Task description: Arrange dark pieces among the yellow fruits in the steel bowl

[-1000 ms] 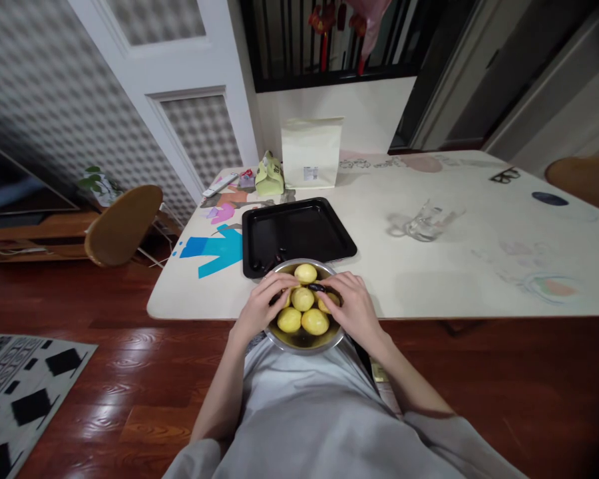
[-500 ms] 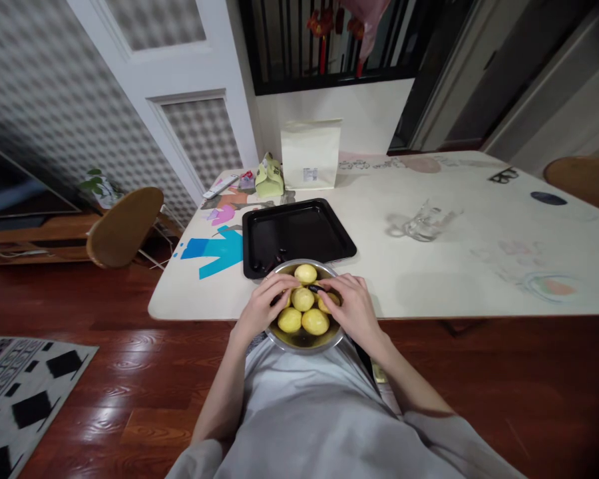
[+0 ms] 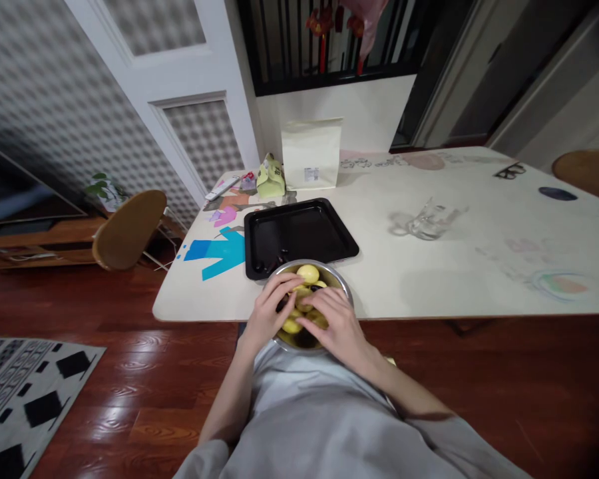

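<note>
A round metal bowl [image 3: 340,274] rests at the table's front edge, against the person's front, and holds several yellow fruits [image 3: 308,273]. Small dark pieces show among the fruits near my fingers. My left hand [image 3: 273,307] reaches over the bowl's left side, fingers curved, thumb and fingertips apart. Over the right side is my right hand [image 3: 332,319], its fingers bent above the fruits with the thumb apart from them. Both hands touch or nearly touch the fruits. Behind the bowl lies a black tray [image 3: 299,229] with a few small dark items at its near left corner.
On the white table [image 3: 404,286] stand a cream paper bag [image 3: 311,153], a green packet [image 3: 270,179] and a clear glass object [image 3: 426,223]. A white remote [image 3: 223,188] lies back left. Brown chair [image 3: 130,229] stands left of the table.
My right hand has moved left and toward me, over the lower right fruit. My left hand has shifted slightly right. The dark piece formerly by my right fingertips now sits uncovered among the fruits.
</note>
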Demonstrator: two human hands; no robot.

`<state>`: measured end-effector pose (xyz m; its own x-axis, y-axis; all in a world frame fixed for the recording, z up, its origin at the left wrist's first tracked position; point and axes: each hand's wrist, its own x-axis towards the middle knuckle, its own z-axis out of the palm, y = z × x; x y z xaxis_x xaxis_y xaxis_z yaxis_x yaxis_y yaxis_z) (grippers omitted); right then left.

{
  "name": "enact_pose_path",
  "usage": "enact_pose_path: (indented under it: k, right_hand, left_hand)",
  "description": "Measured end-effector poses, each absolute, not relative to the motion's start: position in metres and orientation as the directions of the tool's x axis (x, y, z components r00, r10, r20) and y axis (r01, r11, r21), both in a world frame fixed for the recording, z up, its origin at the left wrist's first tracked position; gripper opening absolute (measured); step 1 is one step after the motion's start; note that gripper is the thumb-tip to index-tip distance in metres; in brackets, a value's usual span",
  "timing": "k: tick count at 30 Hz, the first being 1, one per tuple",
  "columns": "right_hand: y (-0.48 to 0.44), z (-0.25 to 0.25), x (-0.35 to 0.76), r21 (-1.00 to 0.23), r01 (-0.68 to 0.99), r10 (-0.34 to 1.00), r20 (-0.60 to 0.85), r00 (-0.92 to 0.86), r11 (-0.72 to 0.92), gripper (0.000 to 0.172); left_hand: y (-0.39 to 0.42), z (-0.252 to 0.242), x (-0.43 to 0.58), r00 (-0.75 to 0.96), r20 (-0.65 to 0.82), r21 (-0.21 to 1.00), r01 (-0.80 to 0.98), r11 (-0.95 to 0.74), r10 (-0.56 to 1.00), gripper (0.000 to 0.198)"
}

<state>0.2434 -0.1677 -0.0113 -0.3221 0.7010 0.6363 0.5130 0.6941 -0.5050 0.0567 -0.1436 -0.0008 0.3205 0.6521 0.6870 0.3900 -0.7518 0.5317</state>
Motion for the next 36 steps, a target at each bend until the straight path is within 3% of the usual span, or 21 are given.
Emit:
enact_pose_path:
  k: [6,12,18,36]
  right_hand:
    - [-0.176,-0.012,0.227,-0.557,0.54,0.744,0.631,-0.22,0.631,0.014]
    - [-0.177,-0.012,0.223,-0.618,0.486,0.758,0.632,-0.16,0.618,0.015]
    - [-0.179,-0.012,0.218,-0.716,0.435,0.829,0.536,-0.159,0.546,0.02]
    - [-0.174,-0.003,0.24,-0.749,0.375,0.829,0.545,-0.122,0.547,0.021]
  left_hand:
    - [-0.154,0.002,0.072,0.19,0.749,0.516,0.433,-0.739,0.635,0.034]
    - [-0.155,0.002,0.073,0.219,0.72,0.534,0.431,-0.728,0.658,0.03]
    - [-0.157,0.002,0.073,0.206,0.711,0.551,0.43,-0.715,0.672,0.028]
    - [-0.154,0.001,0.075,0.104,0.686,0.611,0.456,-0.648,0.72,0.024]
